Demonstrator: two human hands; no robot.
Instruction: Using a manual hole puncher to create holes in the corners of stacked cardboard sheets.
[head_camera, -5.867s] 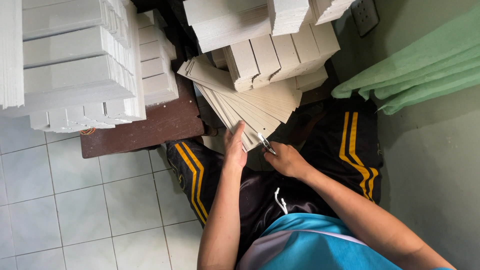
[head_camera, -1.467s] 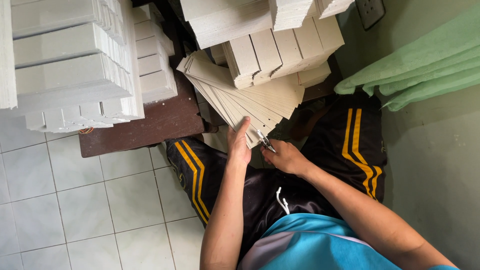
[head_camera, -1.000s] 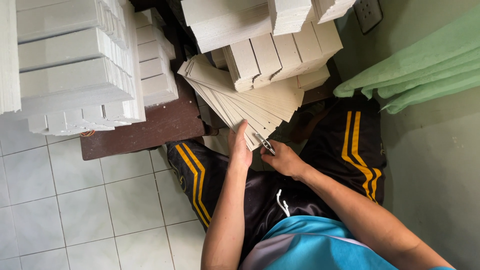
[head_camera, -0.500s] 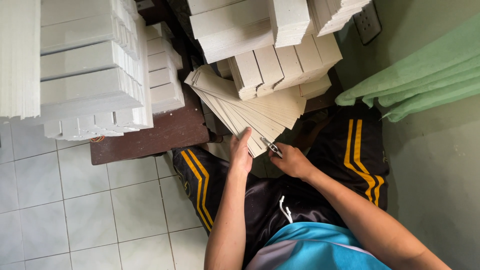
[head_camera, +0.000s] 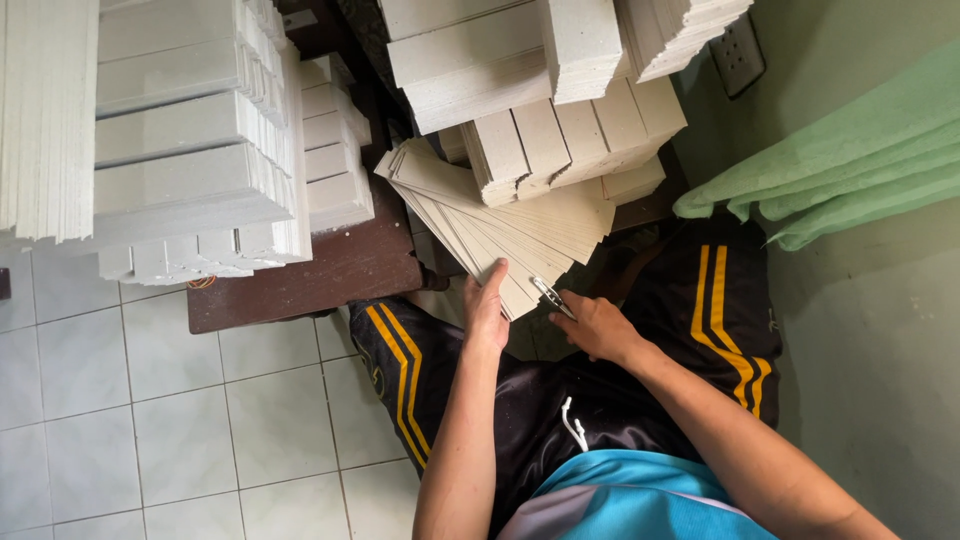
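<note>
Left hand (head_camera: 487, 312): flat, open, pressing the fanned cardboard sheets (head_camera: 500, 225).
Right hand (head_camera: 593, 325): clenched around a small metal tool (head_camera: 551, 297).
Table (head_camera: 340, 270): stacked cardboard bundles (head_camera: 190, 150).

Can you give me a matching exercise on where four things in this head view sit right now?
Things:
1. fanned card sheets
2. small cutting tool
3. green cloth
4. brown bench

Places:
A. far right, by the wall
B. in the right hand
C. under the left hand
D. below the tall white stacks

Pairs: 1-C, 2-B, 3-A, 4-D
</note>
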